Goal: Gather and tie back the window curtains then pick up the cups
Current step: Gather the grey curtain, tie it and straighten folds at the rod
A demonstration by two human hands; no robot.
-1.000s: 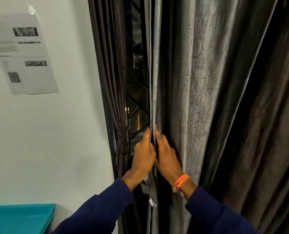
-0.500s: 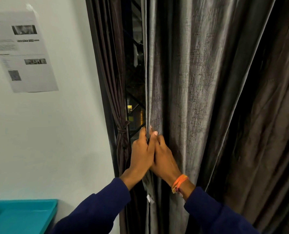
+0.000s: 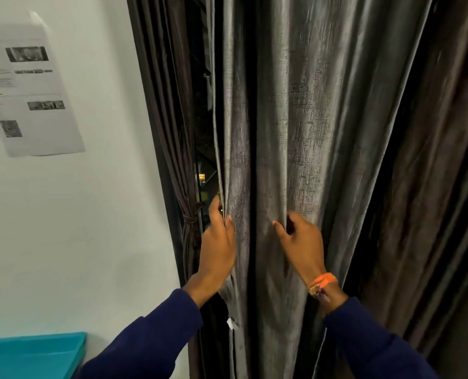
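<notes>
A wide grey curtain (image 3: 309, 119) hangs in folds over the window and fills the middle and right of the view. My left hand (image 3: 217, 244) pinches its left edge between thumb and fingers. My right hand (image 3: 299, 242), with an orange wristband, grips a fold of the same curtain a little further right. A narrower dark curtain (image 3: 172, 119) hangs at the left side of the window, tied back with a cord (image 3: 190, 218). Between the two curtains a dark strip of window (image 3: 204, 170) shows. No cups are in view.
A white wall (image 3: 76, 228) stands to the left with a printed sheet of paper (image 3: 27, 94) stuck on it. A teal tray (image 3: 30, 356) sits at the bottom left corner. Darker brown curtain folds (image 3: 432, 187) hang on the far right.
My hands were together at the curtain's left edge. My right hand has moved right and taken a fold further along; my left hand stays at the edge.
</notes>
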